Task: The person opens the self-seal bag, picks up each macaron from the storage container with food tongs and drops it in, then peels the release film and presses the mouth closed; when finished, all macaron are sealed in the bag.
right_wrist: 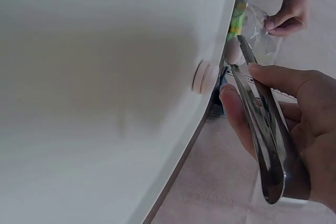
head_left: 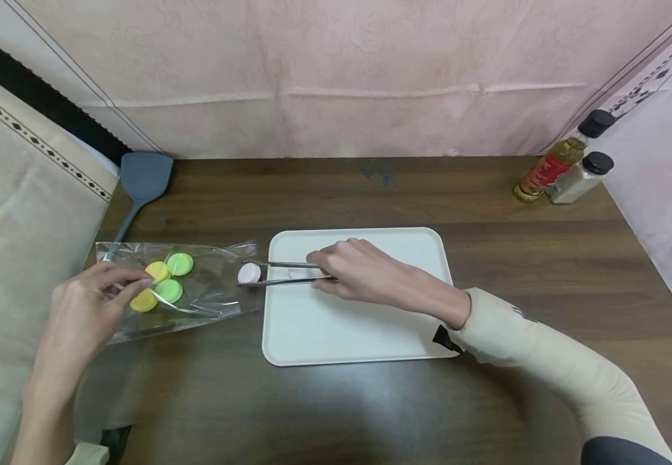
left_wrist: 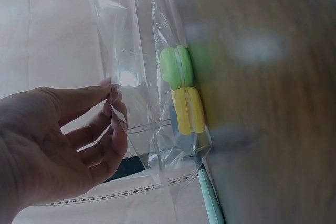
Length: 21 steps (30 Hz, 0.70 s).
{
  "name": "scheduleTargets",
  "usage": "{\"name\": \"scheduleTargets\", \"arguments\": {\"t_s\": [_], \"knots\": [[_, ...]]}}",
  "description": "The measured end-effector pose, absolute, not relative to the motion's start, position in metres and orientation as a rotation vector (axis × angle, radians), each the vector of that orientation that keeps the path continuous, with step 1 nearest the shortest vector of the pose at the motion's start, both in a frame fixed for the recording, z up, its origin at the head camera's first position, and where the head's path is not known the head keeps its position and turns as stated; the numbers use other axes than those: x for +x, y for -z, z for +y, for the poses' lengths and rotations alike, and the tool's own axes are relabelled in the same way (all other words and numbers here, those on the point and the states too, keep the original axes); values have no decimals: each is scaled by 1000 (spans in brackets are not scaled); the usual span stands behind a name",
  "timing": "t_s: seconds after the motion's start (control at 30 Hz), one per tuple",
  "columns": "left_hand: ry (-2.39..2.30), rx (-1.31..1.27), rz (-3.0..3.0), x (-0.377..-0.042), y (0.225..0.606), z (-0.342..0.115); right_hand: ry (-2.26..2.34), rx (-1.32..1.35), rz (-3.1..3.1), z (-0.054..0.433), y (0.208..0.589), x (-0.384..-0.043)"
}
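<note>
My left hand (head_left: 83,316) pinches the upper film of a clear plastic bag (head_left: 214,284) between thumb and fingertips. Inside the bag lie several macarons, such as a green macaron (left_wrist: 177,67) and a yellow macaron (left_wrist: 189,110). My right hand (head_left: 365,271) grips metal tongs (right_wrist: 268,135) above a white tray (head_left: 336,336). Between the tong tips is a pale pinkish-white macaron (head_left: 249,273), at the bag's right end just past the tray's left rim. A second pale macaron (right_wrist: 202,77) rests on the tray near that rim, partly seen between the tong arms in the head view.
A blue-grey spatula (head_left: 145,177) lies at the back left, its handle reaching under the bag. At the back right stand an oil bottle (head_left: 551,168) with a red label and a black-capped jar (head_left: 577,181). Cloth hangs around the wooden table (head_left: 336,413).
</note>
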<state>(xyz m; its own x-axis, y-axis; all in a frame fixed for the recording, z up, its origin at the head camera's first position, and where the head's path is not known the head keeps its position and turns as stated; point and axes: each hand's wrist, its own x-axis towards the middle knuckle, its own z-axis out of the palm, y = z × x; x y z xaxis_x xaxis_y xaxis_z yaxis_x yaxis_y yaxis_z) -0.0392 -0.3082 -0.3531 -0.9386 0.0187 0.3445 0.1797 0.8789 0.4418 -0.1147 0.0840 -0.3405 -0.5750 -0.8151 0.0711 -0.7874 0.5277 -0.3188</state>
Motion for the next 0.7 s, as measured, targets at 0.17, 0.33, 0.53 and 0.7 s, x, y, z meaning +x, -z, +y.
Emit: {"name": "scheduleTargets", "arguments": {"t_s": [0.17, 0.33, 0.53, 0.7], "knots": [[682, -148, -2719, -39, 353, -308, 447, -1415, 2668, 76, 345, -120], [682, -147, -2720, -40, 352, -307, 458, -1413, 2658, 66, 347, -124], [688, -141, -2716, -39, 352, -307, 470, -1436, 2622, 52, 349, -128], [693, -138, -2719, -38, 351, -306, 456, -1450, 2596, 41, 352, -128]]}}
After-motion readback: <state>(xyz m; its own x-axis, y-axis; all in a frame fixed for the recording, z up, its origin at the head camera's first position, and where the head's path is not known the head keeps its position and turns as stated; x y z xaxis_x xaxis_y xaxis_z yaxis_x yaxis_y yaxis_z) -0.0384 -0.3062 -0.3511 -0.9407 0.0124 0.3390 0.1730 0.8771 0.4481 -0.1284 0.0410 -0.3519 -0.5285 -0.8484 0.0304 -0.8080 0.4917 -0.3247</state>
